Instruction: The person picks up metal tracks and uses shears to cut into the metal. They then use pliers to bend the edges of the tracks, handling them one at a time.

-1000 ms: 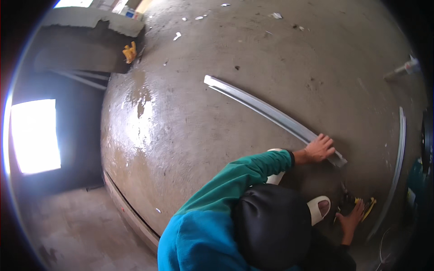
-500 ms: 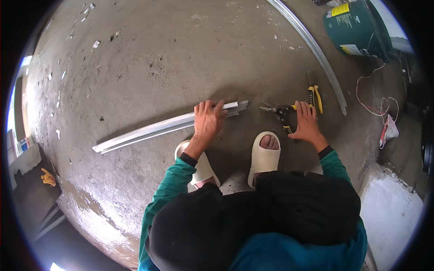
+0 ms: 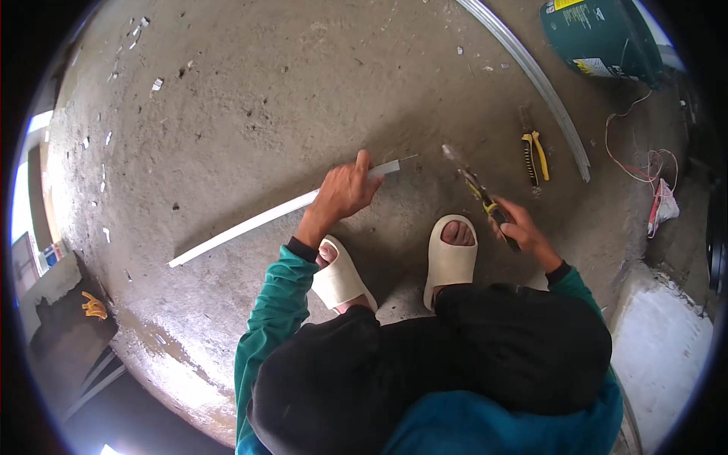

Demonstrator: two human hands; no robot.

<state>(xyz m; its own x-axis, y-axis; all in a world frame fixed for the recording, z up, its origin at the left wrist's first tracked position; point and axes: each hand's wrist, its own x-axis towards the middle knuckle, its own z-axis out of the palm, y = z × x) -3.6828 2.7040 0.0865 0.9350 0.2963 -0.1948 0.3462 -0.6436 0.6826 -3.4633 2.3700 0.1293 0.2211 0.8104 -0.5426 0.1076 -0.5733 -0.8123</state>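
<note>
My left hand (image 3: 343,189) is closed around a long metal channel (image 3: 250,227) near its right end. The channel slants down to the left, and a short piece of it sticks out past my fingers. In my right hand (image 3: 522,226) I grip a pair of tin snips (image 3: 479,192) by their yellow and black handles, the blades pointing up and left toward the channel's end. Snips and channel are apart. On the floor to the right of the snips lie yellow and black pliers (image 3: 534,155).
Another long metal channel (image 3: 535,72) lies at the upper right. Beyond it stands a dark green bucket (image 3: 599,38). A pinkish cord (image 3: 622,163) trails along the right side. Scraps of metal (image 3: 157,84) dot the floor at the upper left. A yellow glove-like item (image 3: 94,305) lies far left.
My right hand has picked the tin snips up off the floor, and they now point up and left. My left hand has turned the channel, lifting and tilting it slightly.
</note>
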